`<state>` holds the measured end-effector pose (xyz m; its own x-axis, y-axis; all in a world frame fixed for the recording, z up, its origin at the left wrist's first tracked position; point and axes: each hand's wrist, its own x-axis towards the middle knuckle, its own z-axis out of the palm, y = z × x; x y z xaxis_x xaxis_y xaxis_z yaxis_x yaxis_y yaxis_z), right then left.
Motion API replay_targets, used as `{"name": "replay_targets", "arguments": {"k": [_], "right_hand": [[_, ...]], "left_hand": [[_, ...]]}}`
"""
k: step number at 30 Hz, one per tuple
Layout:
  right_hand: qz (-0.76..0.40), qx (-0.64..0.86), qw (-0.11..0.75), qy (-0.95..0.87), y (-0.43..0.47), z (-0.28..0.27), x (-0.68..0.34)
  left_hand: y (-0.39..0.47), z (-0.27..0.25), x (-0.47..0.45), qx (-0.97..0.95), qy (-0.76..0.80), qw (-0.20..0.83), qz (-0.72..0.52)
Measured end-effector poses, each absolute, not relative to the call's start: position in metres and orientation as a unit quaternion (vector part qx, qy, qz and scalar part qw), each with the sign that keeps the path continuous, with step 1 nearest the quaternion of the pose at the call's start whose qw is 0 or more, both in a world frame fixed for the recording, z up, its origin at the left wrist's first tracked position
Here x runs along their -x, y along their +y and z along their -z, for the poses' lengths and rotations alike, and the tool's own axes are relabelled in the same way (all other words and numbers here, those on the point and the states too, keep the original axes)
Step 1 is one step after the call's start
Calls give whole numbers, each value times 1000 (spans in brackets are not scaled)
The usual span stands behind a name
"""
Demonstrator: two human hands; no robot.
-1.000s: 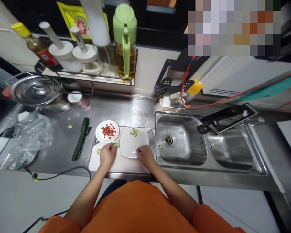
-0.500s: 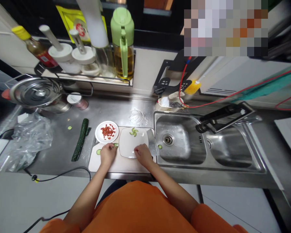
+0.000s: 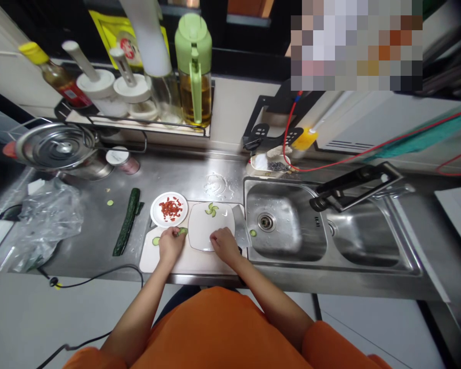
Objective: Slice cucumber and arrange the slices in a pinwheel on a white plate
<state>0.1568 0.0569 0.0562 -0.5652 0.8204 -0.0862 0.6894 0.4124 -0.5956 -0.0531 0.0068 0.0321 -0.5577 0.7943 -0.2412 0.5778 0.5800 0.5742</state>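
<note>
While the left hand was bent with its fingertips close together at a cucumber slice, I could not tell if it really gripped this slice. The right hand had its fingers curled inward over the near right part of the square white plate; whether something was inside them, I could not see. On the far part of this plate lay some curved green pieces, set like a small pinwheel. Under the plate was a pale cutting board, and another slice rested on it, left of the left hand. Just beyond that hand was a round white dish with small red bits. The knife lay just beside the plate, at its right. Farther left, a dark green cucumber lay on the metal desk, and at the right was the double sink.
</note>
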Motion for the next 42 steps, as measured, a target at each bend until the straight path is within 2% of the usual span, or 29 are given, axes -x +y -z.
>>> {"name": "replay_targets", "arguments": {"k": [8,15,20,23,26,29,36,42], "right_hand": [[-341,445,117,-820,62,-57,-150],[-421,413,195,-784,73,-73,-132],[-427,467,181,-753,84,-84,-136],[-436,475,186,-742,89,-92,-147],[-468,462,188,-730,96,-102,-160],[-500,433,177,-729,103,-109,-174],[-532,428,136,-718,121,-107,-202],[-499,484,106,-711,134,-86,-214]], "left_hand": [[1,-49,52,-371,847,284,-253],[13,-78,37,-330,722,485,-366],[29,-85,15,-281,678,554,-393],[34,-82,8,-160,623,642,-417],[37,-77,2,-44,547,747,-376],[40,-72,-7,-15,483,821,-305],[56,-67,-28,-22,432,826,-362],[68,-55,-44,-152,577,712,-370]]}}
